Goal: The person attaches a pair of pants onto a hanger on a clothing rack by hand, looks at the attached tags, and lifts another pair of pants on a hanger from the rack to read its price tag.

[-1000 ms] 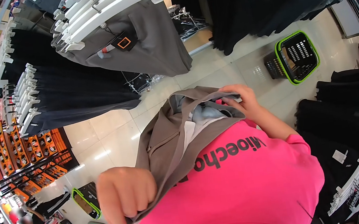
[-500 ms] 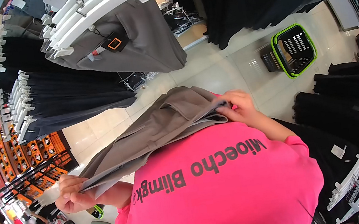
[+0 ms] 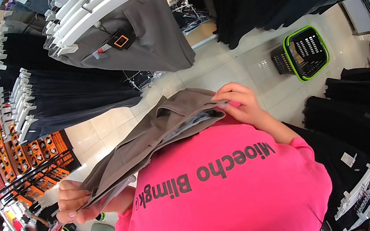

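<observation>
A tiled floor [image 3: 214, 72] spreads beneath the clothing racks of a shop. On the far side, toward the left, white hangers [image 3: 110, 9] carry a grey garment [image 3: 156, 40] with a black tag [image 3: 121, 41] marked by an orange square. Dark clothes [image 3: 75, 95] hang at its left, and more black garments [image 3: 255, 8] hang at the far right. Below these, a black basket [image 3: 287, 53] with a green rim stands on the floor. Another row of black clothing [image 3: 331, 129] runs down the right side, with a white label [image 3: 348, 159] on one piece. At left is a display of orange-packed goods [image 3: 33, 154]; another person, small in view, is nearer on that side.

In the middle, a grey-brown garment [image 3: 137, 140] is stretched slantwise in front of the wearer's pink top [image 3: 232, 188], its waist partly open and a paler lining [image 3: 186, 125] showing. The left hand [image 3: 76, 202] pinches its left end between thumb and curled fingers. The right hand [image 3: 242, 103] grips the opposite end, near the opening. The top has dark lettering, seen upside down.
</observation>
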`<state>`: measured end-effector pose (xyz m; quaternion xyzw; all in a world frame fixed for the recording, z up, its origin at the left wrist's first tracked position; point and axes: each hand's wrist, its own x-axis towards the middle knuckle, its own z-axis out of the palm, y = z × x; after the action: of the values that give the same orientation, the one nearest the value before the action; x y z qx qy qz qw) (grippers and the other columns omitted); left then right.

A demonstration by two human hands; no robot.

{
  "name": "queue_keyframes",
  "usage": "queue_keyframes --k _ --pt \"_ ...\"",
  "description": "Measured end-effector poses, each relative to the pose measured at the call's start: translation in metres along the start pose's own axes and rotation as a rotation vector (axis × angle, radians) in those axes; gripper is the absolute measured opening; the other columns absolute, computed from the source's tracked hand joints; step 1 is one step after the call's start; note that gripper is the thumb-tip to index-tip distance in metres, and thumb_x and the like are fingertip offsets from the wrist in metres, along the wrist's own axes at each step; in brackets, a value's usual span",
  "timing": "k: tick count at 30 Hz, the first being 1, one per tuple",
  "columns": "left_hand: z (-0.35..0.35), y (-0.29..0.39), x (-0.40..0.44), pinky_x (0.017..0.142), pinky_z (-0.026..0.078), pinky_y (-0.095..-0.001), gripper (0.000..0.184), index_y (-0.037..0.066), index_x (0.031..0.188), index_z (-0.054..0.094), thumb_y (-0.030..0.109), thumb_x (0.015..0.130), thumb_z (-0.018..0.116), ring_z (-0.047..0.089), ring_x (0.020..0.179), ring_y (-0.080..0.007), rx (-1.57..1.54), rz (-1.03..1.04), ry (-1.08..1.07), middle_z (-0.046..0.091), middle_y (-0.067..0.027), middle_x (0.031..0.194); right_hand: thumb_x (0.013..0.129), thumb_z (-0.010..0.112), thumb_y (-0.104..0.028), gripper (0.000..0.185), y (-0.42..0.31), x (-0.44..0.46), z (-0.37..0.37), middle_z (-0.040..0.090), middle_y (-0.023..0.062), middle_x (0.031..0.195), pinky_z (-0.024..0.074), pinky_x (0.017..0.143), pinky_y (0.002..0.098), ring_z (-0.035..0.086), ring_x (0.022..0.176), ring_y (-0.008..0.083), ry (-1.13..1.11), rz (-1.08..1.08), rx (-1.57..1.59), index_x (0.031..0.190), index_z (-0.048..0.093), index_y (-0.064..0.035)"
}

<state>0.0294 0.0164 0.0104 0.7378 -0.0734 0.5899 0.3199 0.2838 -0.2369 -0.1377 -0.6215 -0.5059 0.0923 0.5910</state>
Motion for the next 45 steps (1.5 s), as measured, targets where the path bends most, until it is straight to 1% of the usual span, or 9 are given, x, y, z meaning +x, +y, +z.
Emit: queue_keyframes --k 4,6,10,17,19,25,33,40,45 --pt "0.008 -0.002 0.001 0.044 0.025 -0.0223 0.029 0.011 0.086 0.045 0.037 0.085 0.056 0.038 0.039 -0.0068 -0.067 0.012 0.043 0.04 0.0039 0.051 0.071 0.062 0.006 0.022 0.002 -0.008 0.008 0.061 0.0102 0.086 0.0473 0.055 0.0283 0.06 0.063 0.0217 0.045 0.192 -0.09 0.091 0.062 -0.0025" --pt "0.009 -0.001 0.003 0.044 0.025 -0.0222 0.029 0.011 0.085 0.045 0.037 0.085 0.057 0.038 0.038 -0.0065 -0.091 -0.004 0.045 0.041 0.0042 0.051 0.07 0.059 0.008 0.017 0.014 -0.01 0.016 0.061 0.0108 0.086 0.0451 0.05 0.0282 0.058 0.058 0.0207 0.217 0.025 -0.005 0.083 0.059 -0.0028" --pt "0.011 0.001 0.003 0.043 0.024 -0.0217 0.029 0.012 0.082 0.046 0.038 0.084 0.058 0.039 0.037 -0.0062 -0.144 -0.04 0.081 0.042 0.0048 0.049 0.068 0.053 0.011 0.017 0.008 0.002 0.001 0.061 0.0098 0.086 0.0447 0.05 0.0276 0.057 0.058 0.0205 0.063 -0.125 -0.241 0.077 0.056 -0.0025" --pt "0.012 0.003 0.0 0.042 0.023 -0.0209 0.031 0.012 0.08 0.045 0.039 0.083 0.059 0.039 0.036 -0.0051 -0.244 -0.036 0.069 0.042 0.005 0.047 0.066 0.06 0.001 0.021 -0.004 0.006 -0.006 0.05 0.0111 0.111 0.0448 0.072 0.0289 0.055 0.09 0.0239 -0.262 0.128 0.069 0.087 0.061 -0.0008" --pt "0.016 0.004 -0.002 0.044 0.022 -0.0208 0.028 0.013 0.079 0.045 0.035 0.082 0.062 0.03 0.039 -0.0041 -0.254 -0.05 0.074 0.034 0.006 0.05 0.066 0.065 -0.002 0.023 -0.008 0.008 -0.002 0.047 0.0111 0.115 0.0435 0.077 0.0292 0.053 0.095 0.0242 -0.308 0.158 0.115 0.089 0.062 -0.001" --pt "0.028 0.005 0.001 0.045 0.02 -0.0222 0.029 0.012 0.076 0.041 0.032 0.085 0.06 0.028 0.039 -0.0054 -0.218 -0.045 0.097 0.033 0.0046 0.05 0.067 0.073 -0.011 0.025 0.006 0.005 0.022 0.048 0.009 0.112 0.0437 0.08 0.0308 0.054 0.096 0.0224 -0.191 0.219 0.085 0.088 0.063 -0.0028" --pt "0.011 0.003 0.006 0.041 0.021 -0.0237 0.025 0.007 0.068 0.033 0.012 0.091 0.042 0.028 0.039 -0.0077 -0.032 -0.159 0.151 0.033 -0.0001 0.045 0.065 0.069 0.004 0.016 0.001 0.037 0.007 0.054 0.0076 0.103 0.0466 0.077 0.0293 0.059 0.087 0.0186 0.025 0.144 0.098 0.078 0.064 -0.0014" --pt "0.002 -0.001 0.003 0.042 0.019 -0.0228 0.016 0.005 0.072 0.042 0.005 0.088 0.045 0.024 0.042 -0.005 0.261 -0.347 0.466 0.031 0.0022 0.047 0.063 0.071 0.004 0.014 -0.008 0.045 -0.003 0.058 0.0081 0.1 0.0442 0.073 0.0251 0.058 0.083 0.0158 0.182 0.09 0.313 0.075 0.066 -0.0014" --pt "0.004 -0.009 -0.001 0.042 0.02 -0.0207 0.012 0.003 0.076 0.048 0.007 0.087 0.049 0.029 0.043 -0.0044 0.372 -0.441 0.551 0.034 0.0022 0.049 0.06 0.07 0.009 0.019 -0.023 0.049 -0.011 0.058 0.0105 0.098 0.0414 0.081 0.0311 0.053 0.094 0.0217 0.188 -0.01 0.133 0.077 0.065 0.0013"
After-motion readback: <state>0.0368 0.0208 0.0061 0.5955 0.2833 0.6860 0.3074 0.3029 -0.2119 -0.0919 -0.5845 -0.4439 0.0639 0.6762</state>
